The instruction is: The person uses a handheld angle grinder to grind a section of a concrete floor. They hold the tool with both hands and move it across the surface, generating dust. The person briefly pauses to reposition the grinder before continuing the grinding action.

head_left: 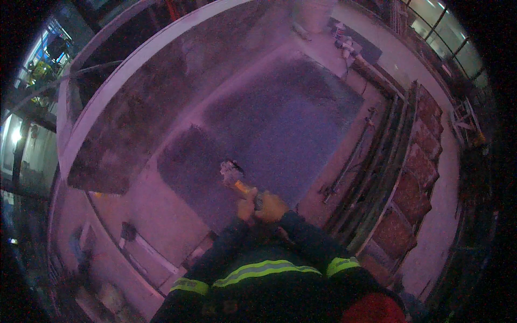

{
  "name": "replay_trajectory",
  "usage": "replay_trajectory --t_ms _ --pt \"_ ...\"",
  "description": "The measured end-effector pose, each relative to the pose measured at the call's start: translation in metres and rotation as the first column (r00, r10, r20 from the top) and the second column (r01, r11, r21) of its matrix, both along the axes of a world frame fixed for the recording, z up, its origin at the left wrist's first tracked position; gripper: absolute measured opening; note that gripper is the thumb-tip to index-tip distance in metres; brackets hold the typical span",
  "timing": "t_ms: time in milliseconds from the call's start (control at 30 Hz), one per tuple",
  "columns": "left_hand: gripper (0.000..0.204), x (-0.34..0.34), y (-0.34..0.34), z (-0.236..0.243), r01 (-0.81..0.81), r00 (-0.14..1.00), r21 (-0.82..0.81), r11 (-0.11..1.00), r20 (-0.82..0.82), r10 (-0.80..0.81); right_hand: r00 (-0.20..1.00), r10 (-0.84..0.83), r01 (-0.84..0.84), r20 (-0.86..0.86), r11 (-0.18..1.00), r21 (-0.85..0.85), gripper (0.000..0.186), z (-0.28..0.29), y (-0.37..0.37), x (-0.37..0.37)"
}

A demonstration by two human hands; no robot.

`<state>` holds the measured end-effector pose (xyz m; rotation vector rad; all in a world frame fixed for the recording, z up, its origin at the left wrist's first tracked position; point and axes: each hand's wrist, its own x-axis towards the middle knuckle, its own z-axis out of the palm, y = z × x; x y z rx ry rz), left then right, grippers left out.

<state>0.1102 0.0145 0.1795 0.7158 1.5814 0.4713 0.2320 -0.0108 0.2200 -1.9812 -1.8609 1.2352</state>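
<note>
My left hand [246,207] and my right hand [271,205] are closed together on a hand tool with a yellow body [240,185] and a pale, crusted head with a dark edge [230,170]; its exact kind is hard to make out. The head is over a dark grey rectangular surface [291,134] on the pinkish, dusty floor [134,215]. Both my forearms come up in dark sleeves with reflective yellow bands.
A long, dark-faced wall with a pale rim [121,102] runs along the left. On the right lie long dark bars [377,161] beside rusty panels [406,194]. Small pale objects on a dark board [347,46] sit at the back right. A metal frame [466,121] stands far right.
</note>
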Motion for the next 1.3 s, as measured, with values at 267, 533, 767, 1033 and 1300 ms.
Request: replay_trajectory --t_ms 267,533,767,1033,1300 --pt "0.058 -0.009 0.010 -0.066 -0.055 0.978 -0.102 0.993 0.195 0.074 0.998 -0.057 0.058 -0.017 0.996 0.074 0.063 -0.015 0.002 -0.003" --pt "0.050 -0.002 0.017 -0.048 -0.244 0.842 0.032 0.969 0.504 0.195 0.999 -0.026 0.027 0.020 1.000 -0.006 0.054 -0.023 0.023 -0.003" --pt "0.042 -0.015 0.033 -0.091 -0.247 0.789 0.067 0.967 0.594 0.160 0.997 0.030 -0.028 -0.066 0.999 0.037 0.050 -0.052 0.036 -0.010" --pt "0.045 -0.018 0.056 -0.100 -0.292 0.807 0.054 0.955 0.551 0.215 0.997 0.063 -0.064 -0.043 0.998 -0.012 0.057 -0.032 0.059 -0.012" --pt "0.058 -0.008 0.032 -0.047 -0.176 0.906 -0.127 0.976 0.366 0.211 0.999 0.040 -0.040 0.011 0.998 -0.049 0.061 -0.004 0.040 0.000"
